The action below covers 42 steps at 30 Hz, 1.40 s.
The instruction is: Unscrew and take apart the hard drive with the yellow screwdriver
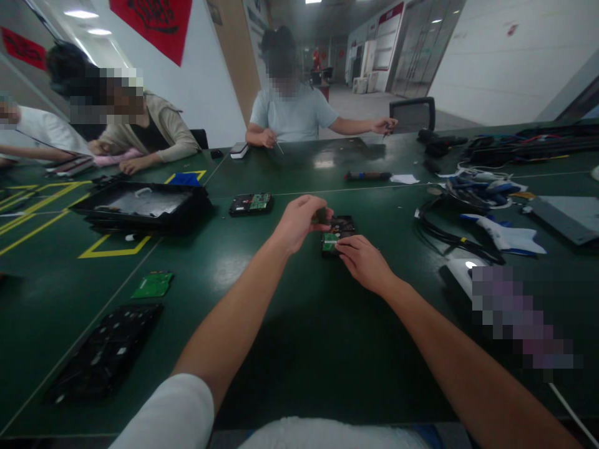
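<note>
Head view: hard drive point(336, 235) lies circuit-board side up at centre of green table point(262, 349). Left hand point(299, 221) above it, fingers curled tight round dark tool handle point(322, 216). Right hand point(362, 262) rests on drive's near edge, fingers together, pressing. Judgement: brace drive firmly, hold tool vertical. Second drive point(251, 203) well apart.

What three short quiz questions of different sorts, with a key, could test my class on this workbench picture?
1. True or false: the right hand rests on the small black hard drive with a green circuit board.
2. What does the left hand hold? A) a dark tool handle B) a white sheet
3. Which loose flat part lies beside the yellow floor-tape lines?

Key: 1 true; 2 A, the dark tool handle; 3 the green circuit board.
</note>
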Each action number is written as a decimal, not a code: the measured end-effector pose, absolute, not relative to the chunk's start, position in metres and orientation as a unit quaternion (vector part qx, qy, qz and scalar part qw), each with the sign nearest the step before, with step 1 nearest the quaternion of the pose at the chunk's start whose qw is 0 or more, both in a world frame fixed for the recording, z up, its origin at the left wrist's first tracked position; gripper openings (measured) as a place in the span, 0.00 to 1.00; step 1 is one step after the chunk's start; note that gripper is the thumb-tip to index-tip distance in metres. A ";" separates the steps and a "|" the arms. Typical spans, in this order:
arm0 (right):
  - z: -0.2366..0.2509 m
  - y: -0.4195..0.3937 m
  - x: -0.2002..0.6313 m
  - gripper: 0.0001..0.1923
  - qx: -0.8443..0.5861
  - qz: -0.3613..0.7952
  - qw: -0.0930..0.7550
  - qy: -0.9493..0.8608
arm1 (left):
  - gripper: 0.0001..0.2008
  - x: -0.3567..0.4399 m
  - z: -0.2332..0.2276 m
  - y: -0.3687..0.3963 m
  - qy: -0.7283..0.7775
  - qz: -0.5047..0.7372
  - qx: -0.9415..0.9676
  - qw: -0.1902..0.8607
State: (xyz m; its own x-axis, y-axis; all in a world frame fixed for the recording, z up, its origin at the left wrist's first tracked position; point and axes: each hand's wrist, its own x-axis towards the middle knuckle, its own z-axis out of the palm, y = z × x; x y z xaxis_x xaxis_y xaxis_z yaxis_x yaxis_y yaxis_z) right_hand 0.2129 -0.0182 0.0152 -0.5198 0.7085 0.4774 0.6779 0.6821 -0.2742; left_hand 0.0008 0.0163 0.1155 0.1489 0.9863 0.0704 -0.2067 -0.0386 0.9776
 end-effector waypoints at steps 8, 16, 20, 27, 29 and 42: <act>0.012 -0.017 0.214 0.17 -0.401 0.028 0.284 -0.870 | 0.11 -0.002 0.117 0.016 0.418 0.518 0.542 0.512; 0.013 -0.017 0.213 0.17 -0.396 0.019 0.283 -0.874 | 0.10 -0.001 0.120 0.013 0.423 0.508 0.550 0.510; 0.013 -0.017 0.213 0.16 -0.393 0.008 0.280 -0.876 | 0.10 -0.001 0.118 0.015 0.419 0.483 0.588 0.495; 0.012 -0.017 0.213 0.16 -0.400 0.013 0.280 -0.872 | 0.11 0.001 0.118 0.014 0.413 0.483 0.603 0.483; 0.011 -0.017 0.213 0.16 -0.400 0.015 0.282 -0.872 | 0.11 0.001 0.120 0.013 0.412 0.484 0.596 0.491; 0.011 -0.017 0.213 0.16 -0.391 -0.003 0.286 -0.875 | 0.10 0.008 0.115 0.012 0.380 0.504 0.548 0.549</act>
State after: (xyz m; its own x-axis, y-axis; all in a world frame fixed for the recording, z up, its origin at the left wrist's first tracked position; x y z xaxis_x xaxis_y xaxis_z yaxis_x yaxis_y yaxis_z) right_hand 0.2133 -0.0166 0.0105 -0.5310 0.6824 0.5024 0.6861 0.6941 -0.2178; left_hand 0.0076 0.0124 0.1146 0.2034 0.9697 0.1355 -0.1381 -0.1086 0.9844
